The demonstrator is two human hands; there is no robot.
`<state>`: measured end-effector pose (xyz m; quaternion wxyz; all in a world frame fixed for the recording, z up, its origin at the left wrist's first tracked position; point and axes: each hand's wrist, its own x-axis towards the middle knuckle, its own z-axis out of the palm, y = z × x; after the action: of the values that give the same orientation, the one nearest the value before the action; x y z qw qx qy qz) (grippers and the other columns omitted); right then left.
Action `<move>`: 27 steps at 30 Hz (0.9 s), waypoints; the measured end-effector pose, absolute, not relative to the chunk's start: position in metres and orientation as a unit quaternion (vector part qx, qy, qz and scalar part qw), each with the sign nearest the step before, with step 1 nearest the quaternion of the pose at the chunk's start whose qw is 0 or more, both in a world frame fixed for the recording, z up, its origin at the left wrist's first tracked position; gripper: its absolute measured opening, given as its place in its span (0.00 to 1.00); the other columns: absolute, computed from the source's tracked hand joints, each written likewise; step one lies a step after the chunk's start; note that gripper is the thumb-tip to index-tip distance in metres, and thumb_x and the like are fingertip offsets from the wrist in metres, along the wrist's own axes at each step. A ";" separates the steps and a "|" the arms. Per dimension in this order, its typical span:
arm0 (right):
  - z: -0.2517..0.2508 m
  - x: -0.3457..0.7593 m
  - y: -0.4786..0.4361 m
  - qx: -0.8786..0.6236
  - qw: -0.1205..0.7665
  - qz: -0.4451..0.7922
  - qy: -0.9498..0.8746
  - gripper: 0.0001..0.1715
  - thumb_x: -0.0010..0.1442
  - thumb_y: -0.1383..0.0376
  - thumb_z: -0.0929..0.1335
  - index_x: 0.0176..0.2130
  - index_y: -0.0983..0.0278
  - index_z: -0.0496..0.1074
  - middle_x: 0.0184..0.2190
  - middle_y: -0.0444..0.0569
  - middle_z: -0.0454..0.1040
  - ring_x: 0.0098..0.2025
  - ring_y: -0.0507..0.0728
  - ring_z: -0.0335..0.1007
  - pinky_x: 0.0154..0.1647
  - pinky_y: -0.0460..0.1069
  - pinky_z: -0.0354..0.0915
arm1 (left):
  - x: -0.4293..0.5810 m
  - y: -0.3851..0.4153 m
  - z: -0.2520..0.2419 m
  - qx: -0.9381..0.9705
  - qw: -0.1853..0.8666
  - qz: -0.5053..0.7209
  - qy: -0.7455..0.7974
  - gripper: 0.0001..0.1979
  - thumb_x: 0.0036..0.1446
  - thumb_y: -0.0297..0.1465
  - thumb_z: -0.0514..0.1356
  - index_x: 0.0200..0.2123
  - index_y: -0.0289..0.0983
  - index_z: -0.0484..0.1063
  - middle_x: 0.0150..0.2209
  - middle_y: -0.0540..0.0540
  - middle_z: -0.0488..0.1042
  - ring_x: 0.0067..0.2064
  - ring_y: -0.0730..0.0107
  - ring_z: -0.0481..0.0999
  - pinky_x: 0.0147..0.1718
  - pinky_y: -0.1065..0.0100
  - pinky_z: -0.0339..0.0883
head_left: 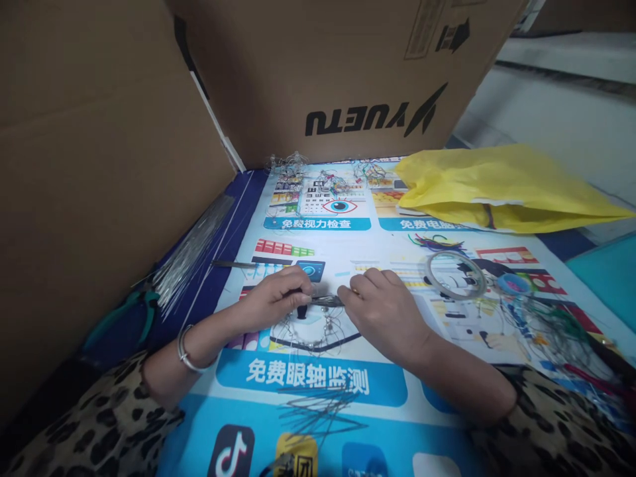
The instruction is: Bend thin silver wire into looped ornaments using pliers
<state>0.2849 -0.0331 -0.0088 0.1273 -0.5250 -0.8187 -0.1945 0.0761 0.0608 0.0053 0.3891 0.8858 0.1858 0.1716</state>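
Centre of the frame: a left hand (278, 295) and a right hand (382, 308) meet over a counter (392, 437) covered by a glossy blue-and-white printed poster. Each grip is pinched together on one end of a thin dark metal wire piece (325, 301), held just above a looped wire-and-bead ornament (311, 334). At upper right lies a crumpled yellow plastic bag (497, 189), its contents hidden. A clear tape roll (456, 275) and a small round blue dish (511, 283) sit right of the hands; the dish's contents cannot be told. A bundle of straight silver wires (191, 255) lies at left. Brown cardboard walls (99, 165) enclose the left and back.
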 end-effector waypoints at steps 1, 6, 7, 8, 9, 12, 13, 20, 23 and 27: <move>-0.009 0.285 -0.033 -0.525 0.126 -0.193 -0.819 0.05 0.58 0.69 0.64 0.30 0.62 0.67 0.27 0.46 0.65 0.34 0.57 0.54 0.34 0.53 0.46 | 0.076 0.061 0.006 0.887 0.390 0.169 0.183 0.07 0.61 0.29 0.52 0.31 0.35 0.66 0.33 0.48 0.65 0.38 0.71 0.65 0.39 0.68 0.59; -0.009 0.283 -0.032 -0.522 0.124 -0.191 -0.822 0.05 0.58 0.68 0.64 0.30 0.62 0.67 0.27 0.46 0.65 0.33 0.57 0.54 0.34 0.53 0.46 | 0.076 0.061 0.006 0.890 0.389 0.164 0.173 0.09 0.61 0.28 0.52 0.29 0.36 0.67 0.32 0.48 0.65 0.38 0.70 0.65 0.40 0.68 0.59; -0.009 0.283 -0.032 -0.522 0.124 -0.191 -0.822 0.05 0.58 0.69 0.64 0.30 0.62 0.67 0.27 0.46 0.65 0.33 0.57 0.54 0.34 0.53 0.46 | 0.077 0.061 0.006 0.890 0.389 0.164 0.174 0.09 0.61 0.28 0.52 0.29 0.36 0.67 0.32 0.48 0.65 0.38 0.70 0.65 0.40 0.68 0.59; -0.009 0.284 -0.032 -0.523 0.124 -0.192 -0.821 0.05 0.58 0.69 0.64 0.30 0.62 0.67 0.27 0.46 0.65 0.33 0.57 0.54 0.34 0.53 0.46 | 0.077 0.061 0.006 0.889 0.389 0.165 0.176 0.09 0.61 0.29 0.52 0.29 0.36 0.68 0.32 0.48 0.65 0.38 0.70 0.65 0.39 0.68 0.59; -0.010 0.284 -0.032 -0.526 0.123 -0.192 -0.820 0.05 0.58 0.69 0.64 0.30 0.62 0.67 0.27 0.46 0.65 0.34 0.57 0.54 0.34 0.53 0.46 | 0.077 0.061 0.006 0.889 0.389 0.165 0.179 0.09 0.61 0.29 0.52 0.29 0.36 0.68 0.32 0.48 0.65 0.38 0.70 0.65 0.39 0.68 0.59; -0.010 0.285 -0.034 -0.532 0.122 -0.191 -0.816 0.05 0.58 0.69 0.64 0.30 0.62 0.67 0.27 0.47 0.65 0.34 0.57 0.54 0.34 0.53 0.46 | 0.077 0.061 0.007 0.885 0.393 0.166 0.188 0.09 0.60 0.29 0.53 0.29 0.36 0.68 0.32 0.48 0.65 0.38 0.69 0.65 0.39 0.67 0.60; -0.010 0.285 -0.034 -0.533 0.123 -0.192 -0.815 0.05 0.58 0.69 0.64 0.30 0.62 0.67 0.27 0.47 0.65 0.34 0.57 0.54 0.34 0.53 0.46 | 0.077 0.061 0.007 0.883 0.395 0.165 0.191 0.09 0.60 0.29 0.53 0.29 0.36 0.68 0.32 0.48 0.65 0.38 0.69 0.65 0.39 0.67 0.60; -0.010 0.283 -0.032 -0.529 0.125 -0.188 -0.818 0.05 0.58 0.69 0.64 0.30 0.62 0.67 0.27 0.46 0.66 0.34 0.57 0.54 0.34 0.53 0.45 | 0.078 0.060 0.010 0.887 0.388 0.157 0.197 0.11 0.61 0.32 0.52 0.28 0.36 0.68 0.32 0.48 0.66 0.38 0.69 0.65 0.40 0.67 0.60; -0.010 0.282 -0.031 -0.528 0.126 -0.187 -0.819 0.05 0.58 0.68 0.64 0.30 0.62 0.67 0.27 0.47 0.66 0.34 0.57 0.54 0.34 0.53 0.45 | 0.078 0.060 0.009 0.886 0.389 0.158 0.197 0.11 0.61 0.32 0.52 0.28 0.36 0.68 0.32 0.48 0.66 0.38 0.69 0.65 0.40 0.67 0.60; -0.009 0.283 -0.032 -0.531 0.133 -0.194 -0.814 0.05 0.58 0.69 0.64 0.30 0.63 0.68 0.27 0.47 0.66 0.34 0.56 0.54 0.34 0.52 0.45 | 0.078 0.060 0.009 0.885 0.389 0.157 0.200 0.10 0.60 0.31 0.52 0.28 0.36 0.68 0.31 0.48 0.66 0.38 0.69 0.65 0.39 0.68 0.60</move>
<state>0.2830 -0.0324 -0.0086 0.1335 -0.5314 -0.8137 -0.1939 0.0782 0.0601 0.0094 0.3892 0.8854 0.1999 0.1571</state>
